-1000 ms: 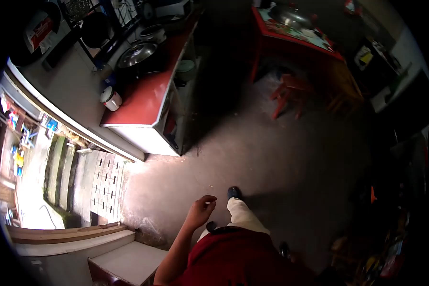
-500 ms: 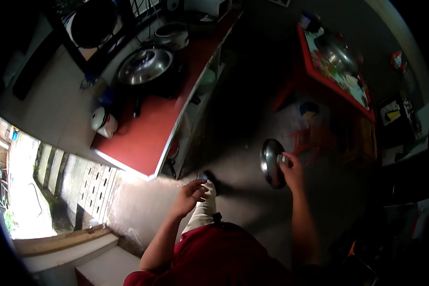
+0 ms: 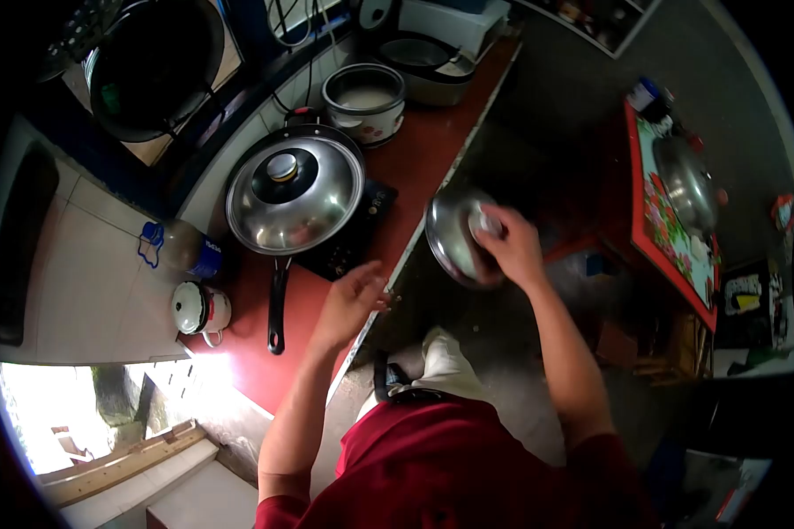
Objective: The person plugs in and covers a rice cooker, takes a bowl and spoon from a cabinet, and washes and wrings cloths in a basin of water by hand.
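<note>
My right hand [image 3: 509, 242] grips the knob of a shiny steel pot lid [image 3: 454, 238], which hangs tilted beside the counter's edge. My left hand [image 3: 351, 304] is held over the red counter's front edge, its fingers loosely bent and apart, with nothing in them. Near it a long-handled wok stands on a black induction cooker [image 3: 333, 257], covered by a domed steel lid [image 3: 313, 198]. Behind the wok is a white rice cooker [image 3: 375, 130] without a lid, something pale inside it.
A large bottle with a blue label [image 3: 185, 251] and a white enamel mug with a lid [image 3: 200, 310] stand left of the wok. A dark pan [image 3: 415, 55] lies at the counter's far end. To the right, a red-edged table [image 3: 637, 207] carries a metal dome [image 3: 686, 181].
I have come closer to the counter. My right hand has brought the pot lid up and left, near the counter edge. My left hand has risen to the counter's edge.
</note>
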The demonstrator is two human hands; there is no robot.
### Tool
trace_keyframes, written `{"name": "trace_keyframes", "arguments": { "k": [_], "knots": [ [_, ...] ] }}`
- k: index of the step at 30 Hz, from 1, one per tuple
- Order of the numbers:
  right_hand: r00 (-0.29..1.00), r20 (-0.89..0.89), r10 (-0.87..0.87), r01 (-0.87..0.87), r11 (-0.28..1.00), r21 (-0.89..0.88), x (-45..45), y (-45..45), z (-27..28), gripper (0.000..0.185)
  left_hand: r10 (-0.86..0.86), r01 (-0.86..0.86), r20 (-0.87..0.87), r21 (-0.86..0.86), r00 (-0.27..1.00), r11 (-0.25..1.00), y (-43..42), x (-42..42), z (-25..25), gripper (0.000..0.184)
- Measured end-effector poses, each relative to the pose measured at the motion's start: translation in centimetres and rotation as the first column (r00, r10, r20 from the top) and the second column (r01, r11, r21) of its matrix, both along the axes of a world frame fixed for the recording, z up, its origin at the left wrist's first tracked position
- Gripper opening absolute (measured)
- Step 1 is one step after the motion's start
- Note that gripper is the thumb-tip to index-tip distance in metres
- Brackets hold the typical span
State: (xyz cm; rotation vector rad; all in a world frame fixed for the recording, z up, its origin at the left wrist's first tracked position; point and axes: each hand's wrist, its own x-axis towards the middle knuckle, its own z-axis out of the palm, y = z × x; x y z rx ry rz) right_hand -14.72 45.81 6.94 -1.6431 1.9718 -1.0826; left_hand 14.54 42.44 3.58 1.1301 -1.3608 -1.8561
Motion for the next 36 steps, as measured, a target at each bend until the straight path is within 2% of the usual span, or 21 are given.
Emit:
{"name": "trace_keyframes", "arguments": {
  "k": [3, 5, 7, 9, 11, 12, 13, 15, 17, 19, 23, 25, 27, 29, 31, 32, 33, 34, 35, 36],
  "knots": [
    [0.967, -0.201, 0.156, -0.182, 0.977, -0.115, -1.7, -12.9, -0.2, 0.038, 0.124, -0.125, 0.068, 0.019, 0.990, 0.992, -7.3, -1.8, 0.1, 0.048],
    [0.922, -0.300, 0.246, -0.303, 0.939, -0.162, -2.7, -22.5, -0.6, 0.039, 0.226, -0.215, 0.101, -0.107, 0.969, 0.971, -12.7, -3.2, 0.3, 0.046],
    [0.884, -0.322, 0.340, -0.412, 0.891, -0.191, -2.9, -31.5, -0.8, 0.040, 0.332, -0.318, 0.104, -0.131, 0.937, 0.939, -19.0, -5.2, 0.3, 0.047],
    [0.852, -0.333, 0.405, -0.480, 0.858, -0.184, -3.0, -38.6, -2.6, 0.040, 0.403, -0.324, 0.275, -0.290, 0.873, 0.900, -25.4, -6.3, -0.2, 0.050],
    [0.802, -0.384, 0.457, -0.539, 0.831, -0.136, -2.6, -44.0, -3.4, 0.039, 0.499, -0.422, 0.258, -0.301, 0.827, 0.855, -31.2, -8.2, -0.6, 0.052],
    [0.776, -0.374, 0.508, -0.582, 0.805, -0.116, -2.3, -46.0, -4.0, 0.039, 0.515, -0.367, 0.348, -0.410, 0.783, 0.835, -34.7, -8.3, -2.6, 0.054],
    [0.769, -0.360, 0.528, -0.595, 0.797, -0.102, -2.2, -47.5, -4.4, 0.039, 0.533, -0.372, 0.420, -0.407, 0.734, 0.834, -37.3, -8.9, -2.9, 0.056],
    [0.715, -0.371, 0.592, -0.664, 0.742, -0.094, -2.0, -49.8, -5.6, 0.037, 0.548, -0.336, 0.559, -0.442, 0.622, 0.832, -41.5, -9.6, -4.5, 0.058],
    [0.710, -0.337, 0.619, -0.679, 0.728, -0.093, -1.9, -51.1, -6.3, 0.035, 0.547, -0.385, 0.559, -0.390, 0.623, 0.836, -43.7, -10.2, -5.3, 0.060],
    [0.697, -0.327, 0.638, -0.708, 0.683, -0.176, -1.8, -51.9, -6.7, 0.035, 0.528, -0.382, 0.595, -0.365, 0.606, 0.849, -44.9, -10.7, -5.4, 0.060],
    [0.654, -0.312, 0.689, -0.737, 0.673, -0.061, -2.5, -51.5, -5.7, 0.038, 0.511, -0.440, 0.554, -0.268, 0.657, 0.857, -46.1, -10.6, -6.3, 0.052],
    [0.628, -0.322, 0.709, -0.762, 0.644, -0.070, -3.0, -51.1, -6.5, 0.038, 0.503, -0.457, 0.526, -0.227, 0.686, 0.860, -45.7, -11.2, -6.0, 0.050],
    [0.675, -0.321, 0.664, -0.724, 0.680, -0.116, -2.8, -50.9, -7.0, 0.039, 0.488, -0.438, 0.486, -0.222, 0.725, 0.871, -45.3, -11.3, -6.0, 0.045],
    [0.665, -0.326, 0.672, -0.737, 0.662, -0.136, -2.9, -51.1, -7.1, 0.039, 0.485, -0.437, 0.476, -0.217, 0.733, 0.873, -45.0, -11.0, -6.1, 0.043],
    [0.652, -0.356, 0.669, -0.749, 0.640, -0.170, -3.0, -50.8, -7.1, 0.037, 0.524, -0.434, 0.466, -0.294, 0.713, 0.852, -44.9, -11.0, -6.7, 0.042],
    [0.631, -0.391, 0.670, -0.765, 0.621, -0.169, -3.2, -50.9, -7.4, 0.035, 0.475, -0.381, 0.514, -0.284, 0.714, 0.880, -44.5, -11.6, -5.0, 0.039],
    [0.624, -0.402, 0.670, -0.771, 0.613, -0.173, -3.3, -50.8, -7.4, 0.034, 0.499, -0.370, 0.553, -0.335, 0.667, 0.866, -44.4, -12.1, -5.3, 0.037],
    [0.615, -0.433, 0.659, -0.776, 0.602, -0.187, -3.5, -51.4, -7.6, 0.033, 0.604, -0.337, 0.551, -0.513, 0.576, 0.790, -44.1, -12.8, -5.6, 0.037],
    [0.606, -0.452, 0.654, -0.782, 0.595, -0.187, -3.6, -51.4, -8.2, 0.032, 0.586, -0.304, 0.526, -0.528, 0.617, 0.793, -44.9, -12.2, -6.8, 0.038],
    [0.612, -0.482, 0.627, -0.770, 0.613, -0.179, -3.5, -51.1, -8.3, 0.032, 0.613, -0.253, 0.549, -0.592, 0.568, 0.765, -45.4, -11.8, -8.3, 0.040]
  ]
}}
